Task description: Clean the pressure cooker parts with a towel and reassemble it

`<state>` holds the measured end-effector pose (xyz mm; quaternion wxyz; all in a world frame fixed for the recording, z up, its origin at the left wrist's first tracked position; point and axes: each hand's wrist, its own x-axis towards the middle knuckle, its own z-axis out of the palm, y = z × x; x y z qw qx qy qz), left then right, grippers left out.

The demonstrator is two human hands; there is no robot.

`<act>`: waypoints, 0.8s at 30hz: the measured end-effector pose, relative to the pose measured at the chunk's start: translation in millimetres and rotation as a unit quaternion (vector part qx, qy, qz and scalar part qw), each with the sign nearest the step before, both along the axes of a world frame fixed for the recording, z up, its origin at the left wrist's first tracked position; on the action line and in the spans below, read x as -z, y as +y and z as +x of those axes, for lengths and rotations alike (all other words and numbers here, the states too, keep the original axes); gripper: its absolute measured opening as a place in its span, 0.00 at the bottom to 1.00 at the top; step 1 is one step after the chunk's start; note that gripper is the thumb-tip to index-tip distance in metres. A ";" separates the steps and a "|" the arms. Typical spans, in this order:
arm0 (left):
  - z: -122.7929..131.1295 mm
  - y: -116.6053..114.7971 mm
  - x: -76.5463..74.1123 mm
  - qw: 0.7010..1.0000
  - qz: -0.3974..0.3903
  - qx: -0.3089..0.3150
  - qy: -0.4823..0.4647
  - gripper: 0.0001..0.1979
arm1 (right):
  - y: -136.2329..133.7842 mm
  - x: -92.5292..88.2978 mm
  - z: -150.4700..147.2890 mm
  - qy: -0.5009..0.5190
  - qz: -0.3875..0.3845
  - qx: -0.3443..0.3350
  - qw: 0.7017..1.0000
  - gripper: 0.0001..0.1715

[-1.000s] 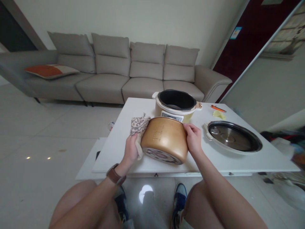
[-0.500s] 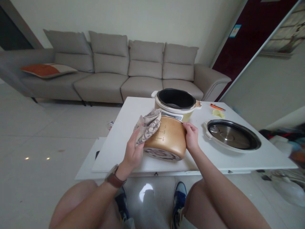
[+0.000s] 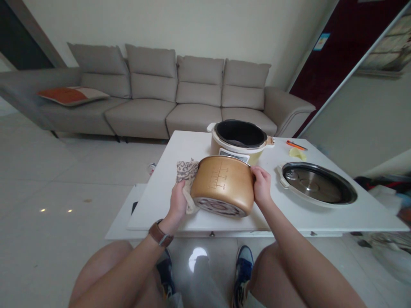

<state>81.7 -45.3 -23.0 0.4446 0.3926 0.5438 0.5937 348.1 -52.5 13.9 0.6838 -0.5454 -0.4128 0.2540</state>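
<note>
A gold inner pot (image 3: 224, 182) with level marks on its side is tilted, its base facing me, over the front of the white table. My right hand (image 3: 261, 183) grips its rim and upper wall at the right. At the pot's left side, my left hand (image 3: 178, 199) is closed on a patterned cloth (image 3: 186, 171), which lies against the pot wall. Behind the pot stands the open cooker body (image 3: 221, 143), dark inside, with a display panel on its front. The cooker lid (image 3: 314, 184) lies to the right, inner side up.
The white table (image 3: 154, 201) has drawer knobs along its front edge. An orange-handled tool (image 3: 296, 145) and a pale yellow piece (image 3: 297, 154) lie at its back right. A grey sofa (image 3: 192, 115) with an orange and beige cushion (image 3: 72, 96) stands behind.
My left hand with the cloth has moved from the pot's front face to its left side, uncovering the level marks. My right hand keeps its grip on the rim.
</note>
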 end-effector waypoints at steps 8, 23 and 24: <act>1.2 -11.9 -19.8 0.995 0.051 0.015 0.079 0.15 | -1.3 0.7 1.5 -0.010 0.004 0.006 1.000 0.16; -0.4 -26.9 -39.5 0.974 0.171 0.085 0.124 0.19 | -0.1 1.8 -1.5 -0.025 -0.002 0.001 1.000 0.17; 0.1 -26.2 -40.2 0.974 0.171 0.085 0.123 0.19 | 0.2 1.5 -1.9 -0.021 0.000 0.000 1.000 0.17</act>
